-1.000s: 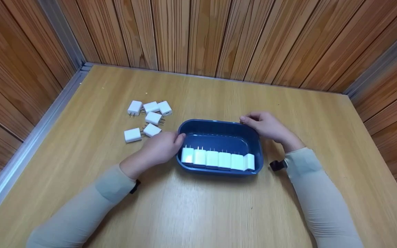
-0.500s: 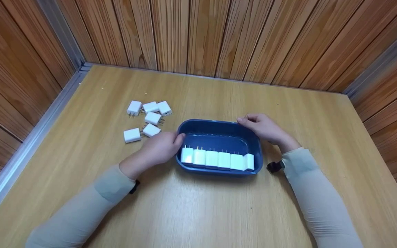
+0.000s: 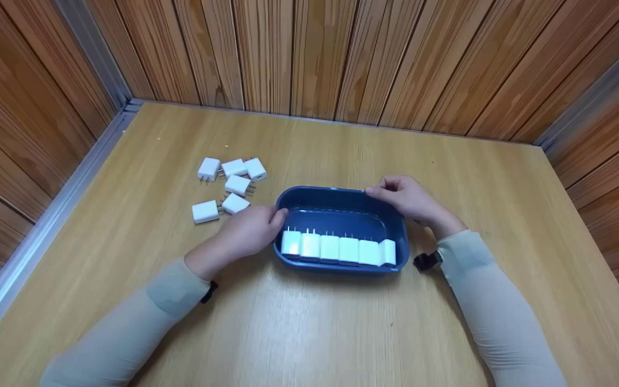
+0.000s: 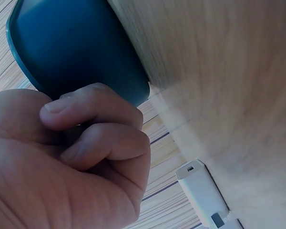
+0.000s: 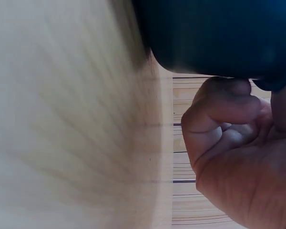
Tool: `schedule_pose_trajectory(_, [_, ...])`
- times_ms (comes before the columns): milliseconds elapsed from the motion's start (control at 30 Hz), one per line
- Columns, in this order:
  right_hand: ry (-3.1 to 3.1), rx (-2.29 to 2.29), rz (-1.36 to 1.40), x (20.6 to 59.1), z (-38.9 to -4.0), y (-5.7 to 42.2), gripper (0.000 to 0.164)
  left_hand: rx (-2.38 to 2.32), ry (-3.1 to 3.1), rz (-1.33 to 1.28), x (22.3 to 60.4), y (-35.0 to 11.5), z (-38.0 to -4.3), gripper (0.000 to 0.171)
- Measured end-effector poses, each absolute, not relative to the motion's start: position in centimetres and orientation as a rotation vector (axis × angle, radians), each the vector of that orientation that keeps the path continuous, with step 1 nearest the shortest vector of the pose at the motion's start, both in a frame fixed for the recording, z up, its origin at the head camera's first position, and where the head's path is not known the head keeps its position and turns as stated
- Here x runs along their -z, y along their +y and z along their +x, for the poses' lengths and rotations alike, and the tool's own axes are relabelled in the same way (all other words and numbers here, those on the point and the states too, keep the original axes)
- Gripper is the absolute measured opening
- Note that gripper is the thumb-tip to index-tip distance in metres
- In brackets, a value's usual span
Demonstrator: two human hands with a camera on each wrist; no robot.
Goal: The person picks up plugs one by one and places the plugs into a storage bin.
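Note:
A dark blue plastic bin [image 3: 336,219] sits mid-table in the head view. Along its near wall stands a row of several white charger plugs [image 3: 329,248], most with their prongs pointing away from the person. My left hand [image 3: 247,231] grips the bin's left rim, thumb inside and fingers curled outside, as the left wrist view also shows. At the far right corner, my right hand [image 3: 414,200] pinches the rim between thumb and curled fingers. In the right wrist view those fingers [image 5: 224,107] lie against the outer wall, just under the rim.
Several loose white charger plugs [image 3: 206,212] lie left of the bin, beyond the left hand; one charger plug [image 4: 200,193] shows in the left wrist view. Wood-panelled walls [image 3: 315,59] stand behind the table [image 3: 309,333] and at both sides.
My right hand has slid a little to the left along the bin's far rim. The left hand, the bin and the charger plugs have hardly moved.

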State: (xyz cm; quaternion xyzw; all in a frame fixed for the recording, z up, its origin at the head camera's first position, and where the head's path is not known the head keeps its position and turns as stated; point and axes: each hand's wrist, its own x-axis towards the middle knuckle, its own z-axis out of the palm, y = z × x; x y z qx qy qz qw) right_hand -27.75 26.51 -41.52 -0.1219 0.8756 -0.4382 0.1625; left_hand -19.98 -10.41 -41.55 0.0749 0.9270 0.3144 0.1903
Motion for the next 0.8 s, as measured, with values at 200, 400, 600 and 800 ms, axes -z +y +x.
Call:
schedule_pose_trajectory(200, [2.488,1.261,-0.333,41.4,-27.8,26.5,0.046,-0.928,2.571,0.195,41.3,-10.8,-20.0,0.054])
schedule_pose_trajectory(400, [2.486,1.256,-0.324,41.4,-27.7,26.4,0.047,-0.929,2.562,0.158,40.6,-11.7,-20.4,0.071])
schedule_pose_trajectory(600, [2.504,1.241,-0.316,41.5,-27.7,26.4,0.047,-0.979,2.596,0.09,39.4,-13.8,-21.2,0.062])
schedule_pose_trajectory(800, [2.506,1.252,-0.325,41.6,-27.7,26.5,0.048,-1.016,2.655,0.055,37.7,-16.5,-21.8,0.054])
